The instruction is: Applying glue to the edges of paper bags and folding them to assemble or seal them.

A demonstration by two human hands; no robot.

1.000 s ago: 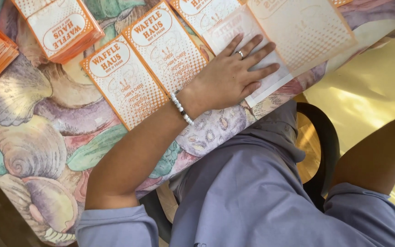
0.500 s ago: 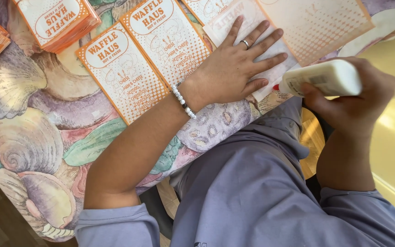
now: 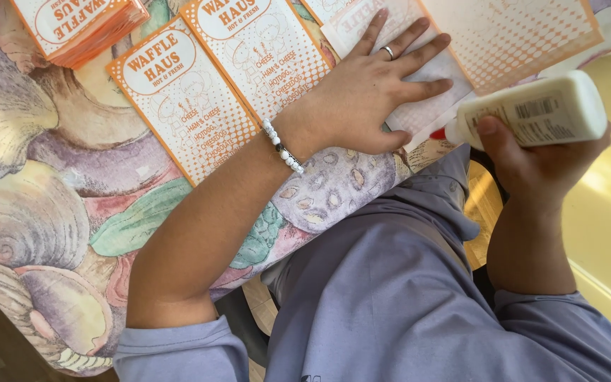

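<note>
A worktop (image 3: 58, 212) covered in a cloth printed with big shells and leaves fills the scene, sunlit floor beyond it. The right hand (image 3: 542, 159) has its grip closed around a white glue bottle (image 3: 532, 113), held sideways just off the worktop's edge with its red tip (image 3: 438, 134) pointing at the paper sheet (image 3: 433, 78). The bottle looks light, smooth plastic that gives when squeezed, best held round its middle. The left hand (image 3: 365, 95) lies flat with fingers spread, pinning that thin, floppy sheet. Orange-and-white leaflets (image 3: 185, 106) lie beside it, and a stack of leaflets (image 3: 79, 25) sits further off.
</note>
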